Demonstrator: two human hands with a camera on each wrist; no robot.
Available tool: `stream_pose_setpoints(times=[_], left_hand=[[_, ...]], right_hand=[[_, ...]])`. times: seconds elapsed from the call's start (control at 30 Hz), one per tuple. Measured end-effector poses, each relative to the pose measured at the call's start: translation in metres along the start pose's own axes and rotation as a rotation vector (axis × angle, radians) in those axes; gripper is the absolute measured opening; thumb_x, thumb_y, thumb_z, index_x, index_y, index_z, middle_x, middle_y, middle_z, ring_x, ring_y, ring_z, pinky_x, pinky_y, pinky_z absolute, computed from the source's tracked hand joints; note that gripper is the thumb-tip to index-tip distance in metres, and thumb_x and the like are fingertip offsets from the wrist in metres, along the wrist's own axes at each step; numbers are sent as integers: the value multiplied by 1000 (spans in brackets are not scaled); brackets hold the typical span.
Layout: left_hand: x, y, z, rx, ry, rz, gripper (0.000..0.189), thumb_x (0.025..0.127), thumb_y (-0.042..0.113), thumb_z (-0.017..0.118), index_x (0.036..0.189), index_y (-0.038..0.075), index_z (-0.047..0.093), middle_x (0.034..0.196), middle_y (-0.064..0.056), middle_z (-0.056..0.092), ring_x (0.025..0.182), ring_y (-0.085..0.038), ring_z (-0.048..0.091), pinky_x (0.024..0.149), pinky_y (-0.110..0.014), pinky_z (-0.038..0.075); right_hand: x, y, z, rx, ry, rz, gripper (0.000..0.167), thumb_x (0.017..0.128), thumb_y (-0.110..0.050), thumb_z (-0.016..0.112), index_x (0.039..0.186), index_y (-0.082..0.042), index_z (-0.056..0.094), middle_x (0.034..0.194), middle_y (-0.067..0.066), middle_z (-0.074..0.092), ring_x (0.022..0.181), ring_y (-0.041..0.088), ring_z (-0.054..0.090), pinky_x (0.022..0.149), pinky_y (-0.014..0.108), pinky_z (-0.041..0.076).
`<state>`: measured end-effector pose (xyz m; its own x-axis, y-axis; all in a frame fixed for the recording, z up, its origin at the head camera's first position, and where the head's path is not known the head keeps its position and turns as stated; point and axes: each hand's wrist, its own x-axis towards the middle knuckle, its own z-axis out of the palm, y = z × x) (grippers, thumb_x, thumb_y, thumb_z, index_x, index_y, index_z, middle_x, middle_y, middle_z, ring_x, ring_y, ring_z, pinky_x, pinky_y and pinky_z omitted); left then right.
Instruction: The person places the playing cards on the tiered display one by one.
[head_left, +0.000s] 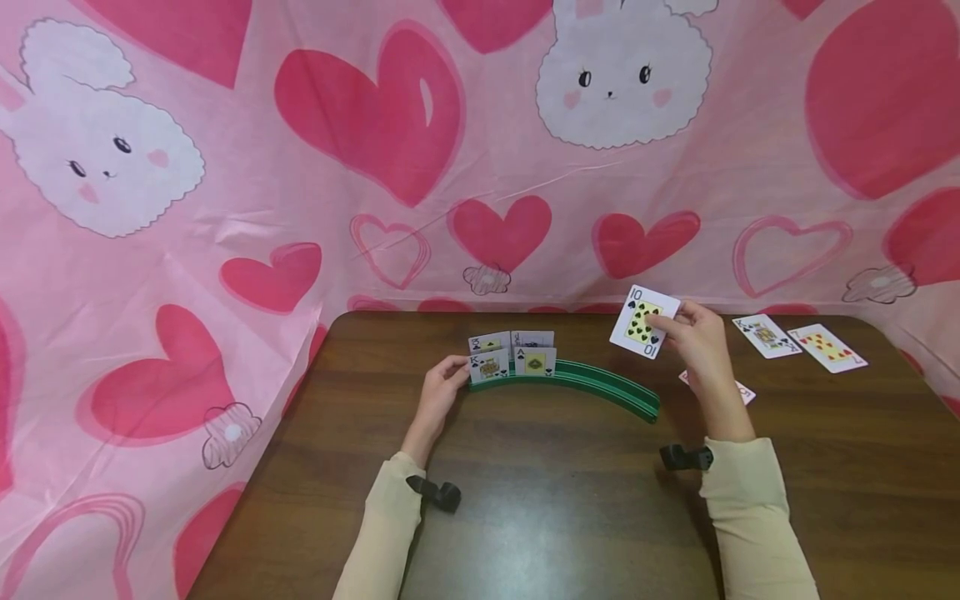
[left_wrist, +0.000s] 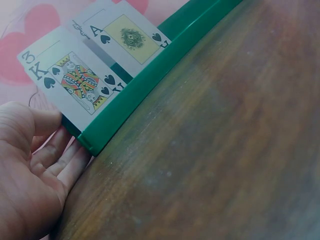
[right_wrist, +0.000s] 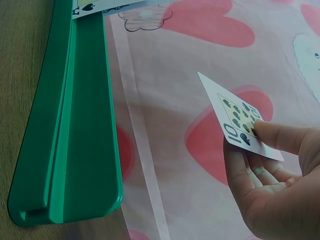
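A curved green card holder (head_left: 609, 388) stands on the table with playing cards upright in its left part. In its front row are a king of spades (head_left: 489, 367) and an ace of spades (head_left: 535, 364); behind them show a card marked 3 (left_wrist: 42, 49) and a partly covered face card (head_left: 533, 338). My left hand (head_left: 437, 393) grips the holder's left end, thumb and fingers about it beside the king. Above the table, past the holder's right end, my right hand (head_left: 699, 340) pinches a ten of spades (head_left: 636, 305) between thumb and fingers.
Face up at the right of the table (head_left: 525, 500) lie a king (head_left: 765, 336) and a red seven (head_left: 831, 348). Another red-marked card (head_left: 746, 393) is partly hidden beneath my right wrist. A pink heart-and-rabbit cloth (head_left: 517, 167) hangs behind the table's back edge and left side.
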<state>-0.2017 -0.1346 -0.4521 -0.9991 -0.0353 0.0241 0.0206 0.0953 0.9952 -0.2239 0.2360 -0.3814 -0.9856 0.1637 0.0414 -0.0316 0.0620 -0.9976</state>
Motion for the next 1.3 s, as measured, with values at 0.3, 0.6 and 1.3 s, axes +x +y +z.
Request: stream_pose_setpoints(times=[0.3, 0.6, 1.3], left_hand=[[0, 1, 1, -3, 7, 4, 21, 101, 0, 59, 115, -14, 66, 116, -22, 69, 99, -13, 60, 86, -24, 48], [0, 1, 1, -4, 7, 3, 21, 101, -1, 58, 114, -15, 66, 116, -24, 69, 99, -13, 61, 86, -24, 48], [-1, 2, 0, -4, -2, 1, 21, 101, -1, 58, 115, -14, 66, 115, -22, 70, 99, -13, 60, 86, -24, 48]], right_hand=[[0, -1, 2, 12, 0, 1, 49, 96, -17, 74, 132, 11, 54, 93, -13, 74, 77, 0, 69, 69, 18, 56], [0, -1, 2, 6, 5, 15, 52, 95, -20, 76, 133, 9, 54, 93, -13, 73, 77, 0, 68, 70, 18, 56], [-1, -2, 6, -29, -9, 1, 47, 98, -16, 71, 132, 12, 54, 87, -20, 70, 77, -1, 68, 71, 20, 57]])
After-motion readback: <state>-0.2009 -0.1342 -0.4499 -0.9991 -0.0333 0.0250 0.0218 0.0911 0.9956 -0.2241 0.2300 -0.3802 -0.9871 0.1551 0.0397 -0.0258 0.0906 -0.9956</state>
